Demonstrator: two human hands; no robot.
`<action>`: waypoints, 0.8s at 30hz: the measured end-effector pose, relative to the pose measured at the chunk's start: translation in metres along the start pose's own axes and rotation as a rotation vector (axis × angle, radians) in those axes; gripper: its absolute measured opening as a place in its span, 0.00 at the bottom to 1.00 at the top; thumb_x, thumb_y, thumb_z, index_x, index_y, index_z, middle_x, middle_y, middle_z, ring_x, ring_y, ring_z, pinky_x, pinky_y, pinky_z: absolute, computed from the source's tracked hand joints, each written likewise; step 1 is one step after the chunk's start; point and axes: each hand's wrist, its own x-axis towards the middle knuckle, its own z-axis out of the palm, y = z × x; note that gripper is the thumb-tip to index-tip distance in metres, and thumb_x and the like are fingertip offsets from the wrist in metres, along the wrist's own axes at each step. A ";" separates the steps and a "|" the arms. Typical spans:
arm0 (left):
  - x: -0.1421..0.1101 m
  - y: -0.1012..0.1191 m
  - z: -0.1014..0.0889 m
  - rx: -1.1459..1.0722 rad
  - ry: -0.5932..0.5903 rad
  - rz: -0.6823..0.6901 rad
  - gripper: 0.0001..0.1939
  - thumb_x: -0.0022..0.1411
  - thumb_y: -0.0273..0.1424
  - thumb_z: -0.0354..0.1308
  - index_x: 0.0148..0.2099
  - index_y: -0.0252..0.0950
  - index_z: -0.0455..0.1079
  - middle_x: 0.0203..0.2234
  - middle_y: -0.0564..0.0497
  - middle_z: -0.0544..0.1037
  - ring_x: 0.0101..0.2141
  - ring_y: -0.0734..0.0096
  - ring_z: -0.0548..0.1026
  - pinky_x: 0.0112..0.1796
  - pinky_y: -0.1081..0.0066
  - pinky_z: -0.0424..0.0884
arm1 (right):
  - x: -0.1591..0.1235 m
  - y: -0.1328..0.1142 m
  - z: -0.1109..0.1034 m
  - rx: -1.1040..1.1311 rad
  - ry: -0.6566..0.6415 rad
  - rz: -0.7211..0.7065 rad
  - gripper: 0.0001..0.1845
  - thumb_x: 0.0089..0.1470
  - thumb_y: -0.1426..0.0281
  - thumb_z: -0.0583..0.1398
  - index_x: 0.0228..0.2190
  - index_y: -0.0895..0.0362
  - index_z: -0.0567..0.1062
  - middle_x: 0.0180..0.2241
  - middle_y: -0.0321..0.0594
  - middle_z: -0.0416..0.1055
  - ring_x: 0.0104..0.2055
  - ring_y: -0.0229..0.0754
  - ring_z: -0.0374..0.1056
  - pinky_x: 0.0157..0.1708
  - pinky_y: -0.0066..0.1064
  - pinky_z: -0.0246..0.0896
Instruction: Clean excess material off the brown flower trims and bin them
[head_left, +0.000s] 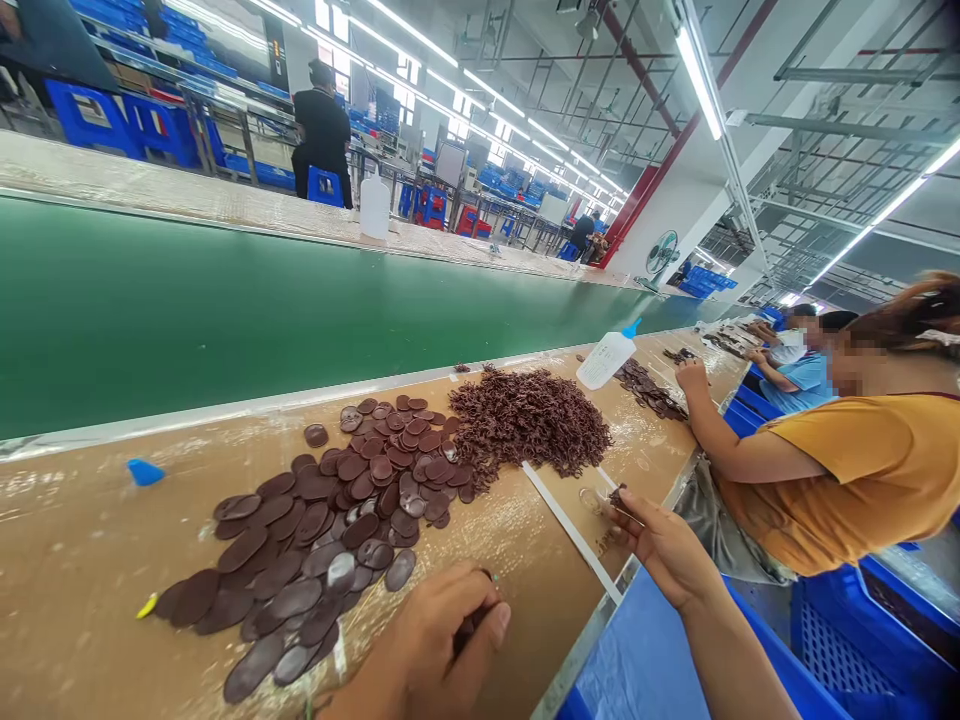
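Brown paper covered your bench, with a green conveyor belt beyond it and strip lights overhead. Dark brown oval pieces lay heaped at centre, a pile of smaller brown parts farther right. Your left hand was clenched near the ovals on something dark, mostly hidden. Your right hand pinched a small dark piece at the bench edge; its shape was unclear. A co-worker's arm reached in right.

Factory floor, long green conveyor, workers seated along benches, blue crates, strip lights overhead
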 end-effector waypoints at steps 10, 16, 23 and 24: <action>0.003 0.002 -0.001 0.009 -0.010 -0.008 0.14 0.68 0.33 0.46 0.28 0.38 0.60 0.24 0.53 0.69 0.27 0.73 0.68 0.29 0.73 0.62 | 0.002 -0.002 -0.001 -0.023 -0.022 0.020 0.15 0.38 0.68 0.75 0.30 0.60 0.82 0.29 0.38 0.80 0.30 0.38 0.74 0.24 0.23 0.72; 0.003 0.000 0.001 0.010 0.010 0.026 0.14 0.68 0.32 0.45 0.28 0.38 0.59 0.23 0.53 0.68 0.26 0.73 0.67 0.28 0.73 0.61 | 0.000 -0.003 -0.004 -0.028 -0.028 0.029 0.13 0.41 0.69 0.74 0.30 0.60 0.82 0.28 0.38 0.79 0.30 0.38 0.74 0.24 0.23 0.72; 0.001 -0.006 0.006 -0.004 0.025 0.061 0.14 0.68 0.32 0.46 0.28 0.38 0.60 0.23 0.54 0.68 0.26 0.74 0.67 0.28 0.73 0.60 | 0.000 -0.001 -0.003 0.004 -0.010 0.020 0.12 0.41 0.69 0.74 0.30 0.59 0.82 0.29 0.37 0.80 0.30 0.38 0.75 0.25 0.23 0.73; 0.001 -0.005 0.006 -0.006 0.033 0.067 0.13 0.68 0.32 0.46 0.28 0.38 0.60 0.23 0.54 0.68 0.26 0.74 0.66 0.27 0.73 0.60 | 0.001 -0.001 -0.002 0.007 -0.006 0.020 0.12 0.40 0.69 0.75 0.29 0.59 0.82 0.29 0.37 0.80 0.30 0.37 0.75 0.25 0.22 0.73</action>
